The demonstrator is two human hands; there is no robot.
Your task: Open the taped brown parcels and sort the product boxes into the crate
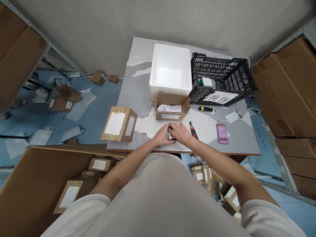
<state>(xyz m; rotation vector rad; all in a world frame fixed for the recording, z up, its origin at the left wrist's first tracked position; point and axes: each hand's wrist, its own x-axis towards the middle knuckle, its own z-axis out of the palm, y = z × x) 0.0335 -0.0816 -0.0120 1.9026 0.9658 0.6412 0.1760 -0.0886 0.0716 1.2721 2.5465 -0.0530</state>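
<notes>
Snugly holding small container between left hand and curled right hand, just nearside of open carton.

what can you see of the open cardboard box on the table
The open cardboard box is brown, with a white label on its front and white paper inside. Its flaps stand open. It sits upright on the table before the white foam-like box; whether they touch is unclear. The left hand and right hand are just in front.
</notes>
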